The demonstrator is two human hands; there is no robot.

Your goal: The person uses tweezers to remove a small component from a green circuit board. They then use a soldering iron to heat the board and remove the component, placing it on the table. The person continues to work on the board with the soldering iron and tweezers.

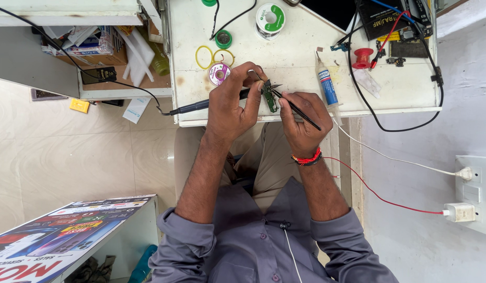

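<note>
- The left hand is closed around a black soldering iron and also pinches a small green circuit board between thumb and fingertips, at the near edge of the white workbench.
- The board sits just to the right of the left grip, between the two hands and touching both; its long axis runs roughly away from the person toward them, standing on edge rather than lying flat.
- The iron's long axis lies crosswise: its handle passes through the left fist, the cable trails off to the left, and the tip points right, ending at the board's upper part.
- The right hand is clamped on a thin black probe-like tool, possibly tweezers. The tool slants from the lower right up to the upper left, its tip meeting the board.
- Both hands are equally close to the board; the left one carries it.
- Beyond the left grip lies a small pink-labelled wick spool; beyond the right, a white flux syringe lying roughly lengthwise away from the person.
</note>
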